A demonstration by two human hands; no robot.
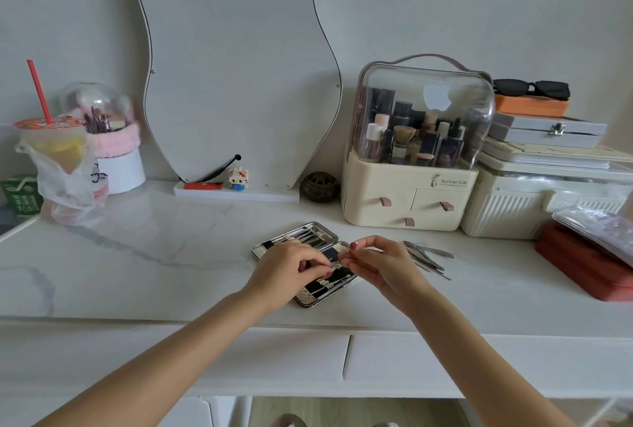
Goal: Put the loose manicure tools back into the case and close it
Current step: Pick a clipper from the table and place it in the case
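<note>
An open manicure case (310,233) with a shiny patterned rim and black lining lies on the white marble tabletop, several steel tools strapped inside it. My left hand (287,267) rests over the case's middle, its fingers curled down onto the lining. My right hand (380,264) hovers just right of it, fingertips pinching what looks like a thin metal tool, mostly hidden by the fingers. The two hands' fingertips nearly meet above the case. A loose pile of steel manicure tools (426,257) lies on the table right of my right hand.
A cream cosmetics organiser (407,193) with a clear dome stands behind the case. Stacked boxes (548,186) and a red case (582,265) fill the right side. A wavy mirror (236,67), a brush holder (113,152) and a bagged drink (58,159) stand at the back and left.
</note>
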